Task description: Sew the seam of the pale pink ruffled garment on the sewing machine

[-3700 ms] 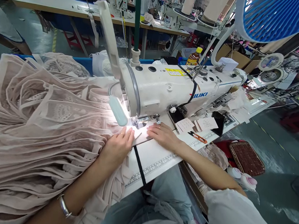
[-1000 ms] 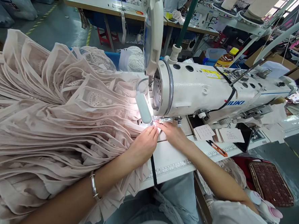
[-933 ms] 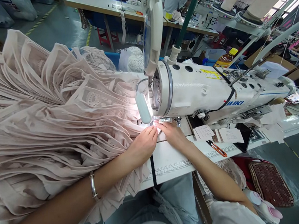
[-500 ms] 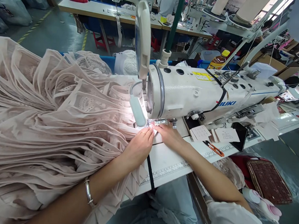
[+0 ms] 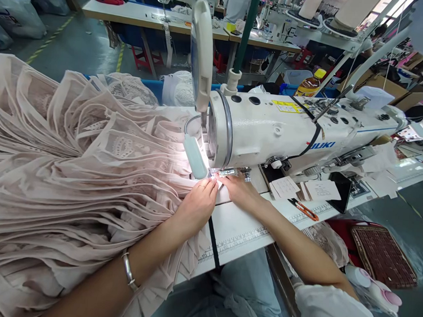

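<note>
Workshop table [image 5: 239,222]; JUKI machine [image 5: 270,133]; left hand [image 5: 196,208], right hand [image 5: 240,191] flat on pink fabric [image 5: 70,178].

Both hands, left [image 5: 196,207] and right [image 5: 238,190], press pink fabric [image 5: 70,178] flat beside the sewing machine [image 5: 270,133] at mid-frame

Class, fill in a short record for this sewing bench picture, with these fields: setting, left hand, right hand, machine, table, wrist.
setting: garment workshop, more sewing tables behind
left hand: lies on the pale pink fabric, fingertips near the needle
right hand: flat on the fabric's edge beside the needle
machine: white sewing machine, its lamp lit
table: white with a printed ruler; orange thread snips, paper slips, dark phone
wrist: silver bangle on the left
</note>
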Available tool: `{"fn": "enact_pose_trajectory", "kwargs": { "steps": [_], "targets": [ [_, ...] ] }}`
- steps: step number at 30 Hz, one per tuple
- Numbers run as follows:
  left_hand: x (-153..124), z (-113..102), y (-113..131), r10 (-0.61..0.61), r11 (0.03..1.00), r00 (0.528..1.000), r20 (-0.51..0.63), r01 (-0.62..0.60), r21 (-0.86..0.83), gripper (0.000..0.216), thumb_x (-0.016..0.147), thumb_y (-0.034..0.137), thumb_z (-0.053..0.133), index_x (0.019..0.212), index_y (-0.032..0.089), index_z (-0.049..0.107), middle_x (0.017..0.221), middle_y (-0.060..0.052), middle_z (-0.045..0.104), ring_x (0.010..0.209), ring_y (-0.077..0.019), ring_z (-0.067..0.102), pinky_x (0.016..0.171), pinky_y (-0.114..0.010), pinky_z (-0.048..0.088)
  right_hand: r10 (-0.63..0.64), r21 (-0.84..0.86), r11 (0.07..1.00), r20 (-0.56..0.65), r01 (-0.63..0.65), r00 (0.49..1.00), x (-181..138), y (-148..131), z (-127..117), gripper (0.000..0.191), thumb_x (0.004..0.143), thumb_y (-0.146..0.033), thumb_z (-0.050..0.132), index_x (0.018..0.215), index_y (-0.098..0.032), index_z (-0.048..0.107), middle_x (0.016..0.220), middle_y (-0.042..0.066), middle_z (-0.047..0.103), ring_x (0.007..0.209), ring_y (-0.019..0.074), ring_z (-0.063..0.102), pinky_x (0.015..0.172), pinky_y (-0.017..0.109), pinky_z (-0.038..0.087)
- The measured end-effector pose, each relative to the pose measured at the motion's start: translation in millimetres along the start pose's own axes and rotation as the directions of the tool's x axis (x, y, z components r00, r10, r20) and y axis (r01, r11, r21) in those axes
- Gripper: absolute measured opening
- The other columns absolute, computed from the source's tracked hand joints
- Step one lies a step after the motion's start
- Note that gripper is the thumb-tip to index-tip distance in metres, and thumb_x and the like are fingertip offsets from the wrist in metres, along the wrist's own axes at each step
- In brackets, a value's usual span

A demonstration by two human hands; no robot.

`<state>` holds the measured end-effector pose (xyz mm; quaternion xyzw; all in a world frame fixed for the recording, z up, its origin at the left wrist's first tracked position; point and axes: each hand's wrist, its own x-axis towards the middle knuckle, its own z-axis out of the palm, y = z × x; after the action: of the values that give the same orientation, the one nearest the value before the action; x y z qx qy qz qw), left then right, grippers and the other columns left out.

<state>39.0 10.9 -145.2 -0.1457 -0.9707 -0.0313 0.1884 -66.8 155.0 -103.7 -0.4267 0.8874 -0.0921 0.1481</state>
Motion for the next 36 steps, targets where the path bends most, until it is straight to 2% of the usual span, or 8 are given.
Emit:
{"fn": "enact_pose_trajectory", "kwargs": {
  "steps": [5, 12, 18, 27, 31, 36],
  "targets": [
    [1, 0, -1, 0.009, 1.000, 1.000, 0.008, -0.009, 0.029, 0.039, 0.095, 0.002, 0.035, 0.127, -0.002, 0.058, 0.122, -0.023, 0.067, 0.118, -0.0296, 0.062, 0.104, -0.046, 0.049, -0.035, -0.036, 0.999, -0.040, 0.034, 0.999, 2, 5, 5, 0.064, 0.090, 0.000, 0.031, 0.142, -0.027, 0.056, 0.127, 0.007, 0.068, 0.120, 0.0243, 0.060, 0.104, 0.042, 0.044],
    [0, 1, -2, 0.015, 0.998, 1.000, -0.003, -0.014, 0.059, 0.040, 0.094, 0.003, 0.038, 0.128, -0.003, 0.057, 0.124, -0.024, 0.067, 0.118, -0.0306, 0.062, 0.103, -0.046, 0.049, -0.039, -0.026, 0.999, -0.034, 0.038, 0.999, 3, 9, 9, 0.068, 0.087, -0.001, 0.031, 0.145, -0.029, 0.053, 0.119, 0.006, 0.069, 0.103, 0.0228, 0.065, 0.104, 0.043, 0.043],
    [-1, 2, -2, 0.021, 0.997, 0.999, -0.042, -0.017, 0.081, 0.039, 0.094, 0.004, 0.038, 0.127, -0.003, 0.058, 0.123, -0.022, 0.068, 0.115, -0.0296, 0.063, 0.103, -0.045, 0.050, -0.015, -0.020, 1.000, -0.027, 0.015, 1.000, 4, 8, 9, 0.068, 0.087, 0.001, 0.032, 0.143, -0.030, 0.054, 0.117, 0.006, 0.068, 0.103, 0.0235, 0.064, 0.097, 0.041, 0.046],
    [-1, 2, -2, 0.017, 0.997, 0.999, -0.028, -0.015, 0.076, 0.039, 0.094, 0.004, 0.038, 0.126, -0.002, 0.059, 0.124, -0.023, 0.068, 0.117, -0.0307, 0.062, 0.101, -0.045, 0.050, 0.001, -0.071, 0.997, 0.020, 0.000, 1.000, 3, 4, 5, 0.070, 0.086, 0.004, 0.029, 0.144, -0.026, 0.053, 0.123, 0.009, 0.067, 0.110, 0.0257, 0.062, 0.086, 0.037, 0.049],
    [-2, 1, -1, 0.022, 0.996, 0.999, -0.036, -0.019, 0.093, 0.040, 0.094, 0.004, 0.037, 0.127, 0.000, 0.059, 0.125, -0.022, 0.067, 0.118, -0.0299, 0.062, 0.103, -0.044, 0.049, 0.022, -0.046, 0.999, 0.024, -0.021, 0.999, 3, 3, 4, 0.068, 0.088, 0.003, 0.031, 0.145, -0.028, 0.052, 0.124, 0.009, 0.066, 0.111, 0.0262, 0.062, 0.090, 0.039, 0.049],
    [-2, -10, -1, 0.073, 0.980, 0.996, -0.050, -0.062, 0.191, 0.040, 0.095, 0.003, 0.035, 0.128, 0.000, 0.057, 0.122, -0.020, 0.067, 0.115, -0.0298, 0.062, 0.103, -0.044, 0.046, 0.001, -0.047, 0.999, -0.066, -0.004, 0.998, 5, 2, 5, 0.053, 0.091, -0.003, 0.038, 0.131, -0.024, 0.064, 0.117, 0.009, 0.070, 0.114, 0.0263, 0.061, 0.099, 0.040, 0.047]
  ]
}}
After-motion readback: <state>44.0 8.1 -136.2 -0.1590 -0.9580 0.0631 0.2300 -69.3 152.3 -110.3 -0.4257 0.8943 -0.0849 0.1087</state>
